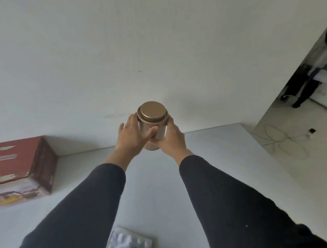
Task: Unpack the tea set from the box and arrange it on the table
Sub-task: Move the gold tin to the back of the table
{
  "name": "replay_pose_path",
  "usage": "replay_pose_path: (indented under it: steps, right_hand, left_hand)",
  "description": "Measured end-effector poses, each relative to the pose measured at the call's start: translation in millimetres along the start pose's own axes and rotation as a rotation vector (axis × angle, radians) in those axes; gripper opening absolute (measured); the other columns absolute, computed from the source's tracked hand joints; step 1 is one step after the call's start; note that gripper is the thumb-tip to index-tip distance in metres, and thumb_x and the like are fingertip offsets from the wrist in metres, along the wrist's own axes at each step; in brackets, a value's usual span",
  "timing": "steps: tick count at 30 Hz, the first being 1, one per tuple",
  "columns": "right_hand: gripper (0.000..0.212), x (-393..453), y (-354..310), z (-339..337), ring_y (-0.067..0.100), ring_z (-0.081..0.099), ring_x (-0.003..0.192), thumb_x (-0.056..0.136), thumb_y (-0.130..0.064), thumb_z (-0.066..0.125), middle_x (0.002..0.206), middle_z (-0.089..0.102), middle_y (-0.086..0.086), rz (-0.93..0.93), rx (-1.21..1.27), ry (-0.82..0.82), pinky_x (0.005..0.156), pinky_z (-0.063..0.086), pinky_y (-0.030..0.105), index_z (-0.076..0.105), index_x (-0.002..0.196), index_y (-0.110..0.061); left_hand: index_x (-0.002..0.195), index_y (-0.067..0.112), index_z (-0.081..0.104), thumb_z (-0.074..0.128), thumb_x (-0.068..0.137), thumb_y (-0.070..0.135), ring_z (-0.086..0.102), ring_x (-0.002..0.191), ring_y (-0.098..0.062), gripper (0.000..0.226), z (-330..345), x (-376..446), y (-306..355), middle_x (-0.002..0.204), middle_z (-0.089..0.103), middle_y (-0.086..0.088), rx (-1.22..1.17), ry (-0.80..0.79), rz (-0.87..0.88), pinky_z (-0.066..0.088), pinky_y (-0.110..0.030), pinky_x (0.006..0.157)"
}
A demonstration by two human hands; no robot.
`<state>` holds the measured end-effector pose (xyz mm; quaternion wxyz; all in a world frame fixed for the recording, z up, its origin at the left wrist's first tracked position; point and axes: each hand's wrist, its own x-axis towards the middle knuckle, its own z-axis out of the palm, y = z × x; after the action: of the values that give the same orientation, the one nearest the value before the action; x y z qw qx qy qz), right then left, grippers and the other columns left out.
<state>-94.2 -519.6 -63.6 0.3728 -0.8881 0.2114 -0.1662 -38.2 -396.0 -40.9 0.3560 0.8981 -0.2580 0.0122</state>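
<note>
The head view looks down over two arms in black sleeves [91, 205] reaching forward across a pale grey table [226, 158] that stands against a plain white wall [118, 50]. Both hands meet on a gold-coloured round tin [153, 122] with a flat, slightly raised lid [152, 112]; the tin stands upright near the far edge of the table, close to the wall, and whether its base rests on the surface or hangs just above it cannot be told. The left hand [132, 139] lies against the tin's left side with its fingers stretched up along the wall of the tin and the thumb crossing the front. The right hand [171, 140] wraps the right side, fingers curled behind the tin, so the grip of each hand is closed around the tin's body below the lid. At the left edge of the table stands a dark red cardboard box [24, 167] with printed pictures along its lower front face; it sits well apart from the tin. At the bottom edge of the view, between the two forearms, lies a crumpled piece of clear plastic wrapping [128, 243]. On the right, beyond the table, a pale marbled floor [283, 141] shows, and a blurred standing person [307, 80] appears in the distance.
</note>
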Motion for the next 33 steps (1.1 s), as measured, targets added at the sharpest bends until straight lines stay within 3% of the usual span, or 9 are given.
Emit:
replay_pose_path:
  steps: [6,13,22,29,33]
  right_hand:
    - [0.089,37.5,98.3,-59.0,0.022,0.050,0.122,0.070,-0.042,0.077,0.130,0.054,-0.006,0.095,-0.008,-0.012,0.101,0.041,0.043,0.024,0.140,-0.030]
    - [0.091,74.7,170.5,-71.6,0.024,0.052,0.117,0.070,-0.039,0.077,0.128,0.055,-0.002,0.149,0.002,-0.036,0.097,0.044,0.043,0.021,0.142,-0.029]
    - [0.091,106.7,209.8,-65.2,0.024,0.054,0.115,0.069,-0.034,0.078,0.127,0.055,-0.003,0.192,0.025,-0.081,0.095,0.046,0.040,0.021,0.141,-0.031]
    - [0.093,116.9,222.0,-57.4,0.027,0.053,0.117,0.068,-0.032,0.080,0.130,0.054,-0.002,0.188,0.036,-0.115,0.096,0.046,0.046,0.021,0.140,-0.030]
    - [0.093,119.5,232.6,-59.0,0.026,0.055,0.116,0.069,-0.027,0.081,0.130,0.054,-0.002,0.203,0.088,-0.137,0.090,0.047,0.032,0.022,0.141,-0.028]
  left_hand:
    - [0.141,0.015,0.033,0.057,0.085,0.055,0.044,0.120,-0.023,0.073,99.0,35.5,63.3,0.134,0.046,0.000,-0.029,-0.103,-0.030,0.028,-0.044,0.112]
    - [0.141,0.015,0.031,0.058,0.085,0.054,0.042,0.122,-0.022,0.074,169.7,69.0,83.8,0.136,0.044,0.001,-0.019,-0.190,-0.091,0.026,-0.044,0.113]
    - [0.142,0.018,0.029,0.061,0.084,0.053,0.045,0.118,-0.025,0.075,212.8,96.5,79.9,0.137,0.045,0.002,-0.033,-0.237,-0.153,0.037,-0.039,0.103]
    - [0.142,0.028,0.022,0.061,0.079,0.060,0.047,0.120,-0.031,0.081,231.7,101.8,69.6,0.136,0.049,-0.001,-0.073,-0.286,-0.266,0.047,-0.048,0.095]
    - [0.141,0.029,0.021,0.059,0.080,0.061,0.047,0.121,-0.032,0.079,240.0,104.2,67.7,0.136,0.049,0.000,-0.068,-0.291,-0.255,0.046,-0.048,0.095]
